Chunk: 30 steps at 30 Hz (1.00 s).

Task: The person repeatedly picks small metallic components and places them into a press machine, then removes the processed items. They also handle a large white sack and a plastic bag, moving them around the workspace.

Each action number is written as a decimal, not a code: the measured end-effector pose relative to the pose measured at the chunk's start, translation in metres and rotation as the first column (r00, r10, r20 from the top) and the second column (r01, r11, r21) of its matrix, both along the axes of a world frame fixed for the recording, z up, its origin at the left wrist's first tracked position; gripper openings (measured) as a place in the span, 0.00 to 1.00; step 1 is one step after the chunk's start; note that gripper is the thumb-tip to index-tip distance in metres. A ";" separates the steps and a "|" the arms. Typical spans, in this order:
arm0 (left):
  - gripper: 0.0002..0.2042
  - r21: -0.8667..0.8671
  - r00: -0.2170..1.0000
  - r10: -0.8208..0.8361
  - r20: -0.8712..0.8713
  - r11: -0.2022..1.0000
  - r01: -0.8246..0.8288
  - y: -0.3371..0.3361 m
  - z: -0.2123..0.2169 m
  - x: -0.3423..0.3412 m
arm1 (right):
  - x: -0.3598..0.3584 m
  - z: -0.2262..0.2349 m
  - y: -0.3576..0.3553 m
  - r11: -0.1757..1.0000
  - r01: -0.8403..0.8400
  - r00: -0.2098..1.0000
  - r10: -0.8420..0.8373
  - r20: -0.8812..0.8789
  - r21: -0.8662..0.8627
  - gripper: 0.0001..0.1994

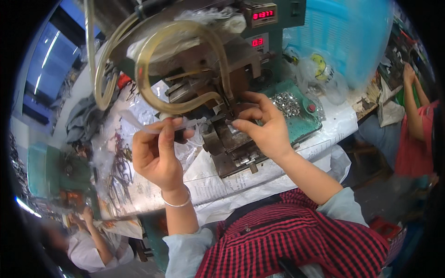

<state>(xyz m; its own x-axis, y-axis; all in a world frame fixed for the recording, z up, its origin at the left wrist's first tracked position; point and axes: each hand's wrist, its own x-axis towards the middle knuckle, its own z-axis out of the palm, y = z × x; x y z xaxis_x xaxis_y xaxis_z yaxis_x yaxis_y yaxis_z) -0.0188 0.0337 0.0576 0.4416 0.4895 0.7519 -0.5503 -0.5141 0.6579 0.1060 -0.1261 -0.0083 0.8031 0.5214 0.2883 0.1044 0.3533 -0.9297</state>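
the left hand (155, 155) is raised at about 8 o'clock of the frame centre, its grip closed thumb to forefinger on a thin clear plastic strip (139, 124) that runs out toward 10 o'clock and also reaches toward the machine at 3 o'clock of the hand. a thin silver bangle (176, 203) circles that wrist. the right hand (262, 127) sits just right of centre, fingers curled and tips pressed in at the small metal press head (227, 113); its grip looks pinched nearly shut, but what it has hold of, if anything, is too small to tell.

the green machine (278, 41) fills 12 o'clock, with 2 red digit displays (263, 15) on its face and a loop of yellowish clear tubing (153, 99) hanging at 11 o'clock. a green tray (303, 123) at 2 o'clock of the right hand carries a heap of small shiny studs (285, 103) and a red button (312, 107). the bench (213, 183) is covered in white printed paper. a blue plastic basket (345, 32) stands at 1 o'clock. another person in a red top (412, 143) works at 3 o'clock, and a 3rd person in white (88, 248) at 7 o'clock.
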 end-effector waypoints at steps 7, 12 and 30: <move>0.03 -0.016 0.998 -0.040 -0.038 0.999 0.039 -0.002 -0.002 -0.003 | 0.003 0.036 -0.021 0.982 -0.187 0.966 0.178 -0.186 -0.030 0.32; 0.06 0.375 0.997 0.001 -0.072 0.927 0.026 -0.030 -0.033 -0.014 | -0.001 0.035 -0.033 0.980 -0.144 0.975 0.164 0.149 -0.137 0.29; 0.14 0.806 0.991 0.133 0.008 0.586 -0.085 -0.049 -0.068 0.017 | 0.069 -0.077 -0.114 0.602 0.553 0.746 -0.048 0.664 -0.577 0.09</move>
